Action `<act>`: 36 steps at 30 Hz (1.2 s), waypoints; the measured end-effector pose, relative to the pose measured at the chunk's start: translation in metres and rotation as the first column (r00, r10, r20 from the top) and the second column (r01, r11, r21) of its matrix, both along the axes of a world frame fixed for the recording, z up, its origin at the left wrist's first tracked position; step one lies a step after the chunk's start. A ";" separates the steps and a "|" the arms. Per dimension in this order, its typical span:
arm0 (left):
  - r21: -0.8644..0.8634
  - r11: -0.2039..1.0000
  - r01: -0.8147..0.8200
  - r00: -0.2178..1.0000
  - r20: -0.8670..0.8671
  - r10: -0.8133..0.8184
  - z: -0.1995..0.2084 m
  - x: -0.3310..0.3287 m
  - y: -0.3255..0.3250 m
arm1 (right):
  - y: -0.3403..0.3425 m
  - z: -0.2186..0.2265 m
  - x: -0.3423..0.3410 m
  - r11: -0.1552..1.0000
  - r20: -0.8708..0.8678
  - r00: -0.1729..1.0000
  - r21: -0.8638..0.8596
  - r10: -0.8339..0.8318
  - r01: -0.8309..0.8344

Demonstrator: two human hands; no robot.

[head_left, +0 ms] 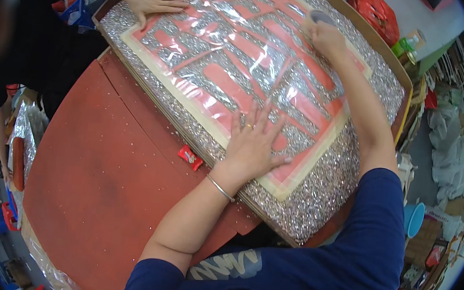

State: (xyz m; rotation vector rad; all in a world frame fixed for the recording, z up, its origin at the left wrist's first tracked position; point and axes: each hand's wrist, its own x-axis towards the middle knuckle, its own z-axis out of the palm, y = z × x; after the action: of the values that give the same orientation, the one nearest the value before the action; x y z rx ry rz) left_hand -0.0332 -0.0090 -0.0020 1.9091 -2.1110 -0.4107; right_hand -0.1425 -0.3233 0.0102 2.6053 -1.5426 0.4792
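Clear film sheet (241,60) with red cut shapes lies flat on the glitter board (323,195) atop the red desk (102,176), long axis running away rightward. Left hand (255,142) presses its near edge, fingers spread, gripping nothing. Right hand (327,38) at the far corner closes on a small grey tool (319,16). A co-worker's hand (156,2) flattens the far-left corner.

I have one view only, from the head camera, looking steeply down from close above the near edge of the glittered board (316,206). It faces across that board toward its far side, and the fisheye bends the red tabletop (101,187) left of the board.
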 end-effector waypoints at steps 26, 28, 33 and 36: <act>0.059 0.998 0.029 0.997 -0.071 -0.025 0.002 0.005 -0.004 | 0.025 -0.009 0.110 0.921 -0.011 0.922 0.036 0.388 -0.388; 0.030 0.999 0.018 0.998 -0.067 -0.016 0.001 0.005 -0.004 | 0.028 -0.009 0.121 0.948 0.023 0.948 -0.013 0.318 -0.318; 0.062 0.997 0.035 0.997 -0.078 -0.030 -0.002 0.005 -0.004 | 0.064 0.005 0.125 0.927 0.027 0.931 -0.109 0.364 -0.359; 0.019 1.000 0.018 0.996 -0.091 -0.016 -0.001 0.004 -0.004 | 0.107 0.018 0.113 0.877 0.021 0.878 -0.062 0.478 -0.476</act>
State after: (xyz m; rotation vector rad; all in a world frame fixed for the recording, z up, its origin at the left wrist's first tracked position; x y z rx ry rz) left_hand -0.0293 -0.0128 -0.0033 1.8483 -2.0736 -0.5142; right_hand -0.0300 -0.2161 0.0280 2.9378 -0.8543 0.5913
